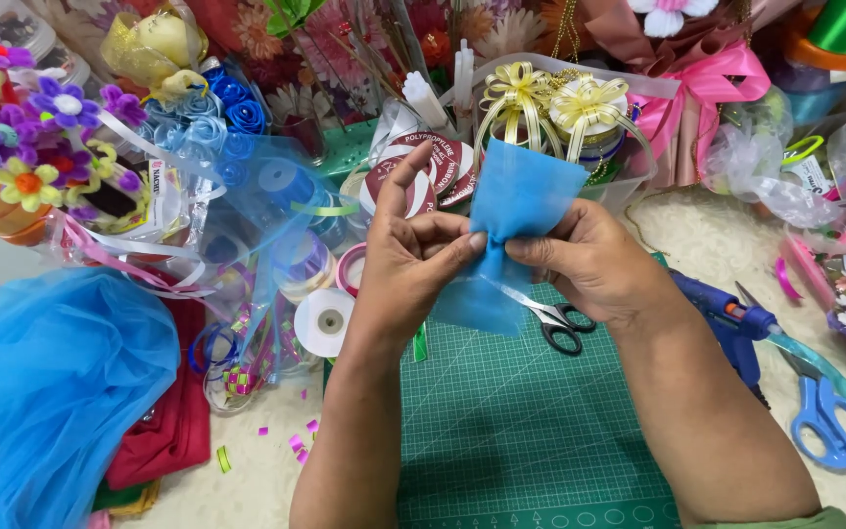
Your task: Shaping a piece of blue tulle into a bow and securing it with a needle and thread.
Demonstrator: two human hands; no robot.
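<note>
A small piece of blue mesh fabric [519, 201] is pinched at its middle between both hands, so it fans out above and below like a bow. My left hand [408, 260] grips the gathered middle from the left with thumb and fingers. My right hand [589, 260] pinches the same spot from the right. Both hands hover above a green cutting mat [521, 431].
Black-handled scissors [555, 321] lie on the mat under the fabric. A blue glue gun [727, 318] and blue-handled scissors [834, 421] lie at the right. A heap of blue tulle [41, 392] fills the left. Ribbon rolls [325, 318], gold bows [550, 103] and paper flowers crowd the back.
</note>
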